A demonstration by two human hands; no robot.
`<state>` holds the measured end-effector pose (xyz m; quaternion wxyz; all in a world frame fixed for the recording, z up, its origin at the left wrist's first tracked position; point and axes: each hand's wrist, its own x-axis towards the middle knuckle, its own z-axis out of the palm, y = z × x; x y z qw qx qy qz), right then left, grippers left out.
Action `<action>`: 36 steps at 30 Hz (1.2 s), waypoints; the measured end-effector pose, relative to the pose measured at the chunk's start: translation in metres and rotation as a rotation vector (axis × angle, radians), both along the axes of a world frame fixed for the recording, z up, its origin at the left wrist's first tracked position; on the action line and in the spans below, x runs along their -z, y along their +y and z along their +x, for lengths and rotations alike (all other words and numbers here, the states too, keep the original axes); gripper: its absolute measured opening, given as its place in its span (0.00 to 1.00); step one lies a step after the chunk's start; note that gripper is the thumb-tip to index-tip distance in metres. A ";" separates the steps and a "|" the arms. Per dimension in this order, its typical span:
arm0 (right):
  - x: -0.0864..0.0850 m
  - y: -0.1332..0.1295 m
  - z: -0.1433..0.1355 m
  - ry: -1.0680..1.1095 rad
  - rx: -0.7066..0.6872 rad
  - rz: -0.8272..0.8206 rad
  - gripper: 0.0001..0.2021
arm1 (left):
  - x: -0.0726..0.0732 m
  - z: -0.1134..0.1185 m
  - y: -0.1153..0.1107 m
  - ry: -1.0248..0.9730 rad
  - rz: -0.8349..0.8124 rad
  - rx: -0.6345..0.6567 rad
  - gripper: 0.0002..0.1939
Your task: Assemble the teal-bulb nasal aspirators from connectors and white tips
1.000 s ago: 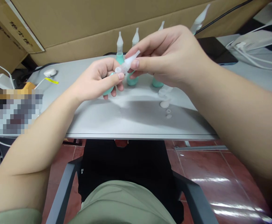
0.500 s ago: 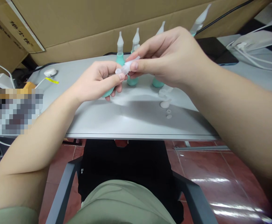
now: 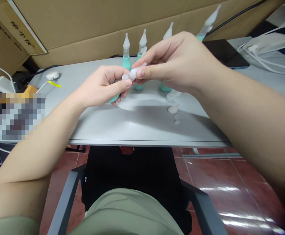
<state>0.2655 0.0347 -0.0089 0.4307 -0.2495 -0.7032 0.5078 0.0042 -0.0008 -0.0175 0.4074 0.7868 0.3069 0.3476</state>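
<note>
My left hand (image 3: 108, 83) is wrapped round a teal-bulbed nasal aspirator (image 3: 113, 99), mostly hidden by the fingers. Its clear neck sticks out between thumb and index finger, tilted up to the right. My right hand (image 3: 172, 62) pinches the white nozzle tip (image 3: 139, 69) at the far end of that neck; whether the tip is fully seated I cannot tell. Behind the hands stand more aspirators with teal bulbs and white pointed tips: a left one (image 3: 126, 49), a middle one (image 3: 142, 40), one partly covered by my right hand (image 3: 165, 86) and a tilted one (image 3: 209, 23).
On the grey table (image 3: 123, 130) lie a clear plastic part (image 3: 173, 96), a white cap (image 3: 173, 109) and two small white discs (image 3: 177, 119). A dark phone-like slab (image 3: 227, 54) and white cables (image 3: 264, 60) are at right. A white charger (image 3: 3, 85) sits left; cardboard (image 3: 83, 29) walls the back.
My right hand has shifted slightly down, still pinching the white tip. My left hand keeps its grip on the aspirator, nearly unmoved. The things on the table look the same.
</note>
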 end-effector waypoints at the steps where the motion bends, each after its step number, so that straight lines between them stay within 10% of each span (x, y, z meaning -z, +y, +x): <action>1: -0.001 -0.001 0.001 -0.003 0.003 -0.020 0.11 | 0.000 0.000 0.000 0.006 0.010 0.010 0.34; 28: -0.011 -0.009 0.000 -0.135 0.091 -0.010 0.14 | 0.014 0.003 0.014 -0.004 0.125 -0.008 0.38; 36: -0.008 -0.010 0.005 -0.019 -0.065 -0.079 0.11 | 0.004 0.010 -0.001 -0.013 0.097 -0.038 0.41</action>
